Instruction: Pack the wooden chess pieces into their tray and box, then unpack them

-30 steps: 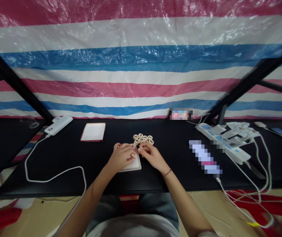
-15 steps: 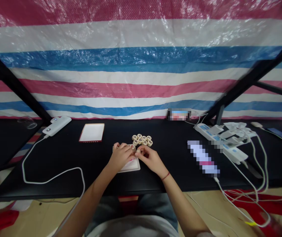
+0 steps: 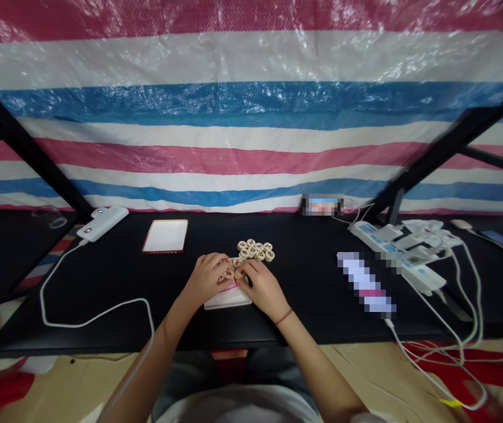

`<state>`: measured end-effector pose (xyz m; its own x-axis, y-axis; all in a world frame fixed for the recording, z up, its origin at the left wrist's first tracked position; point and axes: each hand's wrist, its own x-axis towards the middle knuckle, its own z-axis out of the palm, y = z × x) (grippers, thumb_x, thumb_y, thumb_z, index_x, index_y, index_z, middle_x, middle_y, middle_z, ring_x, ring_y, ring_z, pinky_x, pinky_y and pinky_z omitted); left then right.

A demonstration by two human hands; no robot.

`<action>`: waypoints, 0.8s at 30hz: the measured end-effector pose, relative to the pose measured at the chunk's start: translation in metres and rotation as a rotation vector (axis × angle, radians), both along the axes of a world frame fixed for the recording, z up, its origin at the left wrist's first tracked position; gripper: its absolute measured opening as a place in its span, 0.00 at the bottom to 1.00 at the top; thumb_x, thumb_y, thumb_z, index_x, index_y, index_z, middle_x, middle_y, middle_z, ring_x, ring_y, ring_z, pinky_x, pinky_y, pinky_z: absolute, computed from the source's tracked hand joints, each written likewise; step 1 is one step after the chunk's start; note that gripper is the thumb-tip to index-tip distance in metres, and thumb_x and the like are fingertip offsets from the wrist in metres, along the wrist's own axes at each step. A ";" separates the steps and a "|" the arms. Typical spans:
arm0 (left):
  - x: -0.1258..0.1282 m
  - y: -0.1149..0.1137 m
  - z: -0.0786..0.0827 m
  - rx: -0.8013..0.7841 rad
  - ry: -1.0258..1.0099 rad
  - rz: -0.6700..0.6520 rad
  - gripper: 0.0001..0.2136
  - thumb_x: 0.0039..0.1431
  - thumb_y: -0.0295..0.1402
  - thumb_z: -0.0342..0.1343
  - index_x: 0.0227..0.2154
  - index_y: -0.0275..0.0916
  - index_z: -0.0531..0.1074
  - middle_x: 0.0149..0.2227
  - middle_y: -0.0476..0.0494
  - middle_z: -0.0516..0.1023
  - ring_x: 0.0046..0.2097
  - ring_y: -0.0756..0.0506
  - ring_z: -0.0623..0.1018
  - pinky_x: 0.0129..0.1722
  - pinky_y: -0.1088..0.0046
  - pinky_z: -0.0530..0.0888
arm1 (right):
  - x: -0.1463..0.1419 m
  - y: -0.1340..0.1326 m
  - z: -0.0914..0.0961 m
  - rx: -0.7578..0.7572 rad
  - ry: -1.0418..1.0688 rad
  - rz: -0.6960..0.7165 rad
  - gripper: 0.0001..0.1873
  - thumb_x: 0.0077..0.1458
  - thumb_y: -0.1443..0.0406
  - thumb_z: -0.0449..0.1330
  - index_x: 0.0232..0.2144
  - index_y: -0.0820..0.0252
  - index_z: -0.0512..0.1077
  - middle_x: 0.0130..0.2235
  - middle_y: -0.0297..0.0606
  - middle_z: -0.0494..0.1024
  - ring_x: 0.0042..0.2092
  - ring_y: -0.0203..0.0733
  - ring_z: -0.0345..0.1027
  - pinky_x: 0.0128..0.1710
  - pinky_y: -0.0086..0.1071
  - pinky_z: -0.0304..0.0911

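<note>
A small white tray (image 3: 229, 298) lies on the black table (image 3: 295, 294) near its front edge. My left hand (image 3: 206, 278) and my right hand (image 3: 262, 286) meet over the tray's far end, fingers curled round round wooden game pieces (image 3: 230, 270) with red marks. Just beyond the hands sits a loose cluster of several more wooden pieces (image 3: 256, 250). What lies under the palms is hidden.
A flat white lid with a red rim (image 3: 165, 236) lies at the back left. A white power bank (image 3: 103, 222) with its white cable (image 3: 97, 317) is further left. At the right are power strips (image 3: 403, 249) and tangled white cables (image 3: 458, 294). A striped tarp hangs behind.
Both hands have drawn closer together over the tray's far end, and red-marked pieces now show between the fingers. The cluster of pieces behind has stayed where it was.
</note>
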<state>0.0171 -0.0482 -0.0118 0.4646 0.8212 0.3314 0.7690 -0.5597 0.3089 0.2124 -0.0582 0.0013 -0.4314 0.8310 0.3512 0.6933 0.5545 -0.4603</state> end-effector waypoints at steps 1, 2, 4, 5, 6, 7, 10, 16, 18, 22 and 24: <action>0.000 0.000 -0.001 -0.010 -0.006 0.000 0.09 0.58 0.35 0.57 0.42 0.42 0.73 0.50 0.43 0.74 0.53 0.41 0.71 0.50 0.62 0.65 | -0.001 0.000 0.001 0.009 -0.036 -0.010 0.05 0.55 0.72 0.58 0.31 0.58 0.68 0.38 0.39 0.72 0.40 0.42 0.65 0.43 0.34 0.63; 0.000 0.000 -0.002 -0.021 -0.013 0.000 0.10 0.58 0.34 0.57 0.42 0.43 0.73 0.51 0.43 0.74 0.53 0.41 0.71 0.51 0.62 0.65 | -0.002 0.001 0.001 0.019 -0.068 -0.016 0.05 0.55 0.72 0.58 0.31 0.58 0.68 0.37 0.39 0.72 0.39 0.42 0.65 0.43 0.34 0.63; 0.000 0.001 -0.005 -0.044 -0.030 0.000 0.10 0.57 0.34 0.57 0.43 0.43 0.73 0.52 0.43 0.73 0.54 0.41 0.71 0.52 0.61 0.65 | -0.003 0.001 0.003 0.036 -0.119 -0.018 0.04 0.55 0.72 0.57 0.31 0.58 0.69 0.36 0.39 0.72 0.38 0.42 0.65 0.42 0.33 0.62; 0.000 0.001 -0.005 -0.055 -0.041 -0.002 0.10 0.57 0.34 0.57 0.43 0.43 0.73 0.53 0.43 0.73 0.55 0.41 0.71 0.53 0.61 0.65 | -0.003 0.001 0.004 0.043 -0.139 -0.016 0.05 0.55 0.72 0.56 0.31 0.58 0.69 0.37 0.39 0.72 0.38 0.41 0.65 0.41 0.33 0.62; -0.001 0.001 -0.006 -0.066 -0.051 -0.003 0.10 0.57 0.34 0.57 0.43 0.43 0.73 0.54 0.43 0.72 0.55 0.41 0.70 0.54 0.61 0.65 | -0.004 0.001 0.004 0.048 -0.156 -0.014 0.06 0.55 0.73 0.56 0.32 0.58 0.70 0.37 0.39 0.72 0.38 0.41 0.65 0.41 0.33 0.62; -0.001 0.001 -0.007 -0.077 -0.061 -0.004 0.10 0.57 0.34 0.57 0.43 0.43 0.73 0.54 0.43 0.72 0.56 0.41 0.70 0.54 0.61 0.65 | -0.004 0.001 0.003 0.054 -0.169 -0.013 0.07 0.55 0.73 0.55 0.32 0.58 0.70 0.37 0.40 0.72 0.38 0.41 0.65 0.41 0.33 0.62; -0.001 0.000 -0.007 -0.119 -0.083 -0.001 0.10 0.57 0.33 0.57 0.43 0.44 0.72 0.55 0.43 0.71 0.56 0.41 0.70 0.55 0.59 0.64 | -0.004 -0.001 0.000 0.056 -0.164 -0.017 0.08 0.55 0.73 0.56 0.34 0.58 0.71 0.39 0.41 0.72 0.40 0.42 0.65 0.42 0.33 0.62; 0.000 0.000 -0.007 -0.203 -0.116 0.043 0.14 0.57 0.33 0.56 0.47 0.46 0.71 0.55 0.45 0.71 0.57 0.40 0.69 0.60 0.54 0.58 | -0.006 0.000 -0.002 0.006 -0.131 -0.064 0.06 0.55 0.72 0.57 0.34 0.58 0.71 0.37 0.39 0.71 0.39 0.42 0.66 0.40 0.32 0.63; -0.001 0.002 -0.006 -0.232 -0.137 0.031 0.18 0.57 0.33 0.56 0.51 0.46 0.69 0.56 0.43 0.70 0.58 0.40 0.68 0.59 0.55 0.60 | -0.007 0.001 -0.002 -0.019 -0.123 -0.076 0.05 0.55 0.72 0.57 0.33 0.58 0.70 0.37 0.38 0.71 0.38 0.41 0.66 0.39 0.31 0.63; -0.008 0.005 -0.003 -0.275 -0.196 0.002 0.25 0.55 0.37 0.59 0.57 0.46 0.64 0.57 0.41 0.68 0.59 0.38 0.66 0.59 0.55 0.61 | -0.006 0.003 -0.003 -0.065 -0.077 -0.086 0.02 0.56 0.69 0.58 0.34 0.57 0.70 0.38 0.38 0.72 0.38 0.40 0.68 0.37 0.29 0.63; -0.016 0.006 -0.003 -0.303 -0.239 -0.009 0.29 0.53 0.40 0.61 0.59 0.44 0.63 0.59 0.39 0.66 0.61 0.37 0.63 0.61 0.55 0.60 | -0.001 0.006 -0.002 -0.090 -0.014 -0.080 0.03 0.56 0.65 0.60 0.35 0.57 0.69 0.38 0.37 0.72 0.38 0.39 0.68 0.37 0.29 0.63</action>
<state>0.0013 -0.0420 -0.0147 0.4111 0.8949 0.1737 0.6510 -0.4216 0.6313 0.2111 -0.0523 -0.0011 -0.3669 0.8909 0.2678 0.7406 0.4539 -0.4955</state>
